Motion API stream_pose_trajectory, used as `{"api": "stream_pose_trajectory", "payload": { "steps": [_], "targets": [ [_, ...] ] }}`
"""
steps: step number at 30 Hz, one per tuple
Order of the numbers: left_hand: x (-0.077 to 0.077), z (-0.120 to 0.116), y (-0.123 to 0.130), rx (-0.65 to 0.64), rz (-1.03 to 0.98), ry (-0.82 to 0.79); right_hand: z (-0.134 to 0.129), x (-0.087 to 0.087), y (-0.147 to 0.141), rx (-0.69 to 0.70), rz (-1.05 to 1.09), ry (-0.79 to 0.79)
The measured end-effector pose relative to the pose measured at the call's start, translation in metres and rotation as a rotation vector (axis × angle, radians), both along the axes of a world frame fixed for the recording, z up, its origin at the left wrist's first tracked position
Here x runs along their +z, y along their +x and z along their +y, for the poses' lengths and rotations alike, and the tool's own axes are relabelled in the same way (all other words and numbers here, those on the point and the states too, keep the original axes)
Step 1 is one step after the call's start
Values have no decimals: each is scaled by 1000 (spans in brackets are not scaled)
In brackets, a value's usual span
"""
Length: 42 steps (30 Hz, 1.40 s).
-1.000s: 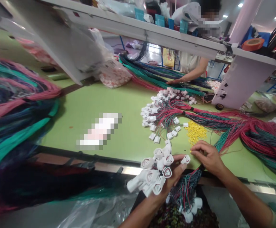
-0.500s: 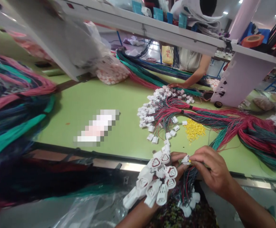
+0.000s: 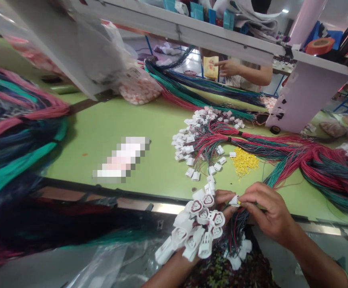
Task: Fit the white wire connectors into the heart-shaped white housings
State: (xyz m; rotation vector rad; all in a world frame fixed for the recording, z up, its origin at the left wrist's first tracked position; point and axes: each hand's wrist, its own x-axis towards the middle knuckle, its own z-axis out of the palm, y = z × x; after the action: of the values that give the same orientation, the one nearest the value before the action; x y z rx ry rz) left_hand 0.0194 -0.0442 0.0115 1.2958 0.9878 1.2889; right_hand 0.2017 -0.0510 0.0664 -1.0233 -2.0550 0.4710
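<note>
Between thumb and fingers, my left hand [image 3: 225, 200] grips a white wire connector [image 3: 234, 201]. A cluster of white connectors [image 3: 196, 224] on wires hangs over that hand and hides much of it. My right hand [image 3: 266, 212] is pinched at the connector's near end, where a small yellow piece [image 3: 239, 203] shows between the fingertips. Dark wires [image 3: 241, 220] run down below the hands, with more white connectors [image 3: 236, 256] under them. A heap of small yellow pieces [image 3: 245, 162] lies on the green table [image 3: 156, 168] beyond my hands.
Bundled red, green and dark wires [image 3: 281, 148] with white connector ends cross the table's right side. Thick wire bundles [image 3: 20, 140] hang at the left. A plastic bag of pale parts [image 3: 139, 86] sits under the shelf [image 3: 191, 34]. Across the table is a co-worker's hand [image 3: 230, 68].
The co-worker's arm has lifted off the wires and now points up near the yellow packet. My hands hold almost the same position at the connector.
</note>
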Motion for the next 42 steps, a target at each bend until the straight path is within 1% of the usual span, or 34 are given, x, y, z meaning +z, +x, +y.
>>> {"api": "stream_pose_trajectory", "payload": {
  "steps": [4,10,12,14,18,20,22,24,25,27,29,30,31,32,34,35,36,37,39,40,42],
  "targets": [
    [1,0,-2,3,65,26,1,-5,-1,-3,94,-63],
    [5,0,-3,-60,101,12,5,-14,0,-57,311,-378],
    [2,0,-3,-78,128,18,6,-16,-1,-53,378,-433],
    [-4,0,-3,-86,140,31,7,-18,-2,-65,424,-461],
    [-16,1,0,-58,100,75,8,-20,-3,-40,522,-599],
    [-17,1,1,-30,75,99,9,-21,-2,-7,572,-660],
    [-16,3,1,-63,63,113,8,-22,-2,14,586,-686],
    [-13,5,1,-115,39,112,8,-21,-3,41,546,-657],
    [-12,6,0,-128,19,108,8,-21,-3,56,500,-613],
    [-11,7,-1,-119,-16,97,8,-18,-1,70,379,-457],
    [-13,7,-3,-113,-71,82,7,-14,3,50,259,-290],
    [-14,7,-4,-123,-117,66,5,-13,6,45,205,-236],
    [-16,6,-5,-135,-180,41,2,-12,10,59,149,-214],
    [-18,6,-6,-143,-252,12,-3,-13,14,103,78,-228],
    [-21,6,-7,-170,-364,-54,-16,-17,21,255,-109,-318],
    [-23,7,-7,-176,-392,-77,-24,-20,24,340,-220,-369],
    [-25,8,-7,-193,-402,-95,-31,-24,26,394,-315,-399],
    [-26,9,-7,-220,-399,-108,-37,-27,28,423,-368,-411],
    [-27,11,-7,-269,-369,-125,-43,-29,31,429,-407,-422],
    [-27,11,-8,-307,-334,-132,-42,-27,32,400,-387,-421],
    [-25,10,-8,-397,-238,-143,-32,-19,31,270,-266,-410]
  ]
}}
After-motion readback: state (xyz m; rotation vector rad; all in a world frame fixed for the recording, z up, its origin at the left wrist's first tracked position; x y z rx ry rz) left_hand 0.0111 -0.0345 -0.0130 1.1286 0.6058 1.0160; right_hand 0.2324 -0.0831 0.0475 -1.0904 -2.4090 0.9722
